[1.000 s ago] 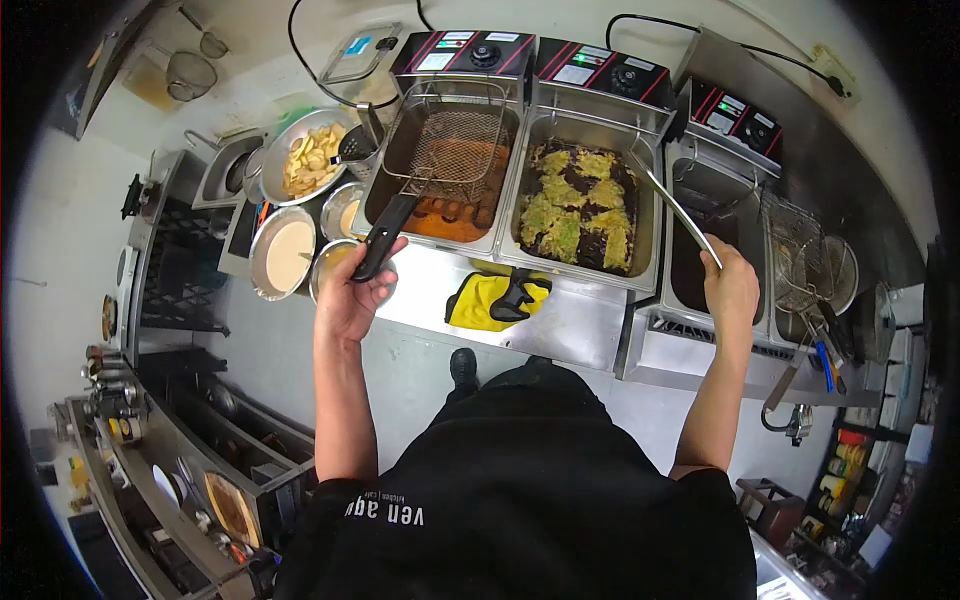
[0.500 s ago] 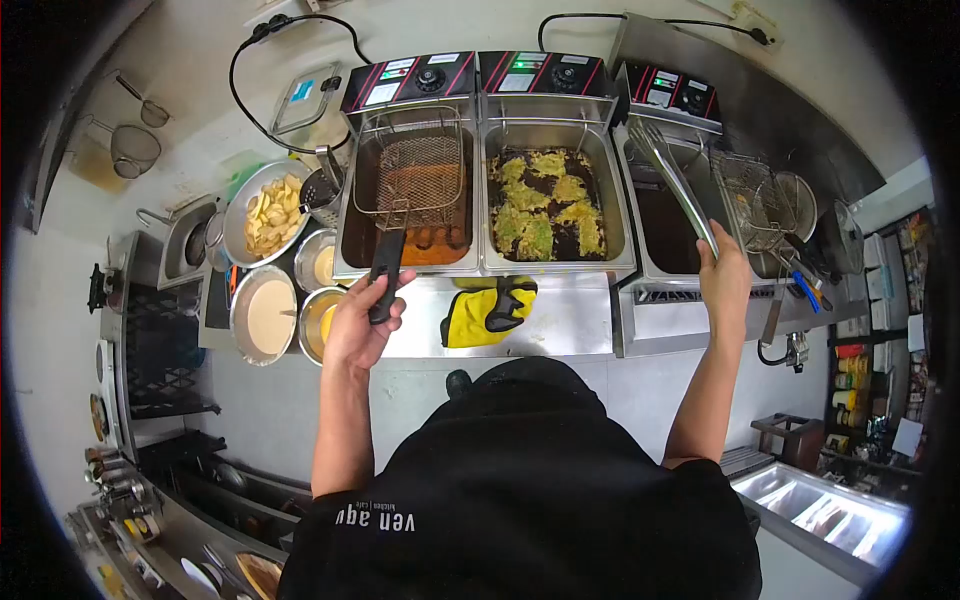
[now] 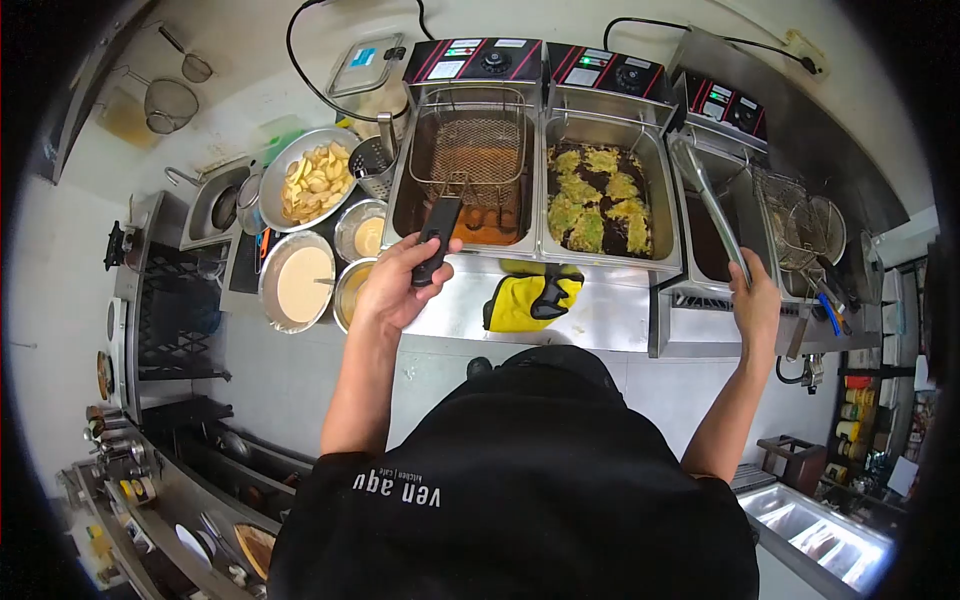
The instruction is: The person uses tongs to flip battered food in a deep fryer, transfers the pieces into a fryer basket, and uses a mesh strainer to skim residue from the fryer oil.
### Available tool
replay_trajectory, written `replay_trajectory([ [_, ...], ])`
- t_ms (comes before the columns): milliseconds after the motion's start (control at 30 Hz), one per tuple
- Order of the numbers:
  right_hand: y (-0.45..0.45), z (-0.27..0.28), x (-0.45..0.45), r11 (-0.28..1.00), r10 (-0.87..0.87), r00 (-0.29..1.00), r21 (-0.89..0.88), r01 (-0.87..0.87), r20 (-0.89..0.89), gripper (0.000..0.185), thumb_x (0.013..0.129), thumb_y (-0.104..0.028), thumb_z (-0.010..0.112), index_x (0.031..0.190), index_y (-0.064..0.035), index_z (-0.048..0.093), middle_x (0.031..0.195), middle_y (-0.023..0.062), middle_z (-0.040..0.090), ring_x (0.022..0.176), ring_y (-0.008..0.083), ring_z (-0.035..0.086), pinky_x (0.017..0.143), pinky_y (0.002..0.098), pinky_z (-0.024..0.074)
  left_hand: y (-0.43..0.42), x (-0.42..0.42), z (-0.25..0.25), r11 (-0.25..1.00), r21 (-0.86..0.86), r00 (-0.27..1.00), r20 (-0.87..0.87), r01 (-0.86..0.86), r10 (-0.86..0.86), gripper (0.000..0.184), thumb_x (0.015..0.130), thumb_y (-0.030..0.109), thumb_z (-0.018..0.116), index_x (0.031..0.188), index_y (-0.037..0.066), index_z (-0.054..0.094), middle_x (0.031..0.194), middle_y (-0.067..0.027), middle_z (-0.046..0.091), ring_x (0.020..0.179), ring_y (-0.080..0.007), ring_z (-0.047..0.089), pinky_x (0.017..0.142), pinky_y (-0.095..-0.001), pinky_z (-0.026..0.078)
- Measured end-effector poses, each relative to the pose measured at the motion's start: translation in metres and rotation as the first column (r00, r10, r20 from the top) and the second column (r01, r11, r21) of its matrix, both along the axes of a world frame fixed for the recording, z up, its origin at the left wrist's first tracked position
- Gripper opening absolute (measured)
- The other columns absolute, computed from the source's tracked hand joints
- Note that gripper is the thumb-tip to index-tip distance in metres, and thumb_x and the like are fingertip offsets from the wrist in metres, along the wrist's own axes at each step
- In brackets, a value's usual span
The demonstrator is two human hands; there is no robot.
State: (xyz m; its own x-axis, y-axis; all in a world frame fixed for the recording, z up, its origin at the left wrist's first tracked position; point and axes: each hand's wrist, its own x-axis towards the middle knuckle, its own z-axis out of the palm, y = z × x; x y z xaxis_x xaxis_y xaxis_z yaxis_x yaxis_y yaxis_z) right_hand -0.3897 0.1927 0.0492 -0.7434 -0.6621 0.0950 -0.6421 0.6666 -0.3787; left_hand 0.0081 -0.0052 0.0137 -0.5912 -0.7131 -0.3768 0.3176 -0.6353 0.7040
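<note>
Basket point(image 3: 470, 150) over the left fryer point(image 3: 492, 245), handle point(image 3: 440, 230) past its front edge, gripped by your left hand point(image 3: 398, 282); your right hand point(image 3: 757, 302) holds tongs point(image 3: 712, 197). Careless tilting could drip oil onto the worktop point(image 3: 440, 315)!

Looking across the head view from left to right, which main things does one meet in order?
Sink, bowl with pale slices, wire basket held by left hand, green fried pieces, tongs held by right hand, mesh utensils.
</note>
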Motion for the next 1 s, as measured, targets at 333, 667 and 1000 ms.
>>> replay_trajectory([
  [333, 0.0, -0.008, -0.002, 0.998, 0.07, 0.99, 0.007, -0.07, -0.126, 0.033, 0.091, -0.017, 0.055, 0.123, -0.0099, 0.054, 0.095, 0.0232, 0.064, 0.091, 0.04, 0.061, 0.076, 0.045, 0.0461, 0.005, -0.005, -0.003, 1.0, -0.014, 0.999, 0.05, -0.016, 0.016, 0.03, 0.092, 0.011, 0.053, 0.117, -0.004, 0.044, 0.103, -0.0128, 0.06, 0.059, -0.0098, 0.048, 0.037, -0.0179, 0.035],
  [667, 0.016, -0.015, -0.014, 1.0, 0.0, 0.993, -0.019, -0.002, -0.114, 0.035, 0.09, -0.013, 0.055, 0.124, -0.0096, 0.053, 0.104, 0.0231, 0.063, 0.097, 0.04, 0.06, 0.079, 0.0465, 0.0467, 0.009, -0.007, -0.005, 0.999, -0.013, 0.993, 0.105, -0.049, 0.05, 0.03, 0.091, 0.01, 0.054, 0.117, -0.003, 0.046, 0.102, -0.0126, 0.061, 0.059, -0.0101, 0.049, 0.037, -0.0175, 0.035],
  [1000, 0.025, -0.003, -0.018, 0.997, -0.065, 0.99, 0.022, 0.068, -0.126, 0.027, 0.087, -0.019, 0.06, 0.113, -0.012, 0.059, 0.091, 0.0216, 0.066, 0.087, 0.0397, 0.063, 0.073, 0.0467, 0.0482, 0.009, -0.009, -0.007, 0.999, -0.033, 0.994, 0.101, -0.041, 0.044, 0.032, 0.091, 0.008, 0.054, 0.118, -0.005, 0.045, 0.106, -0.0135, 0.061, 0.059, -0.0102, 0.047, 0.039, -0.017, 0.034],
])
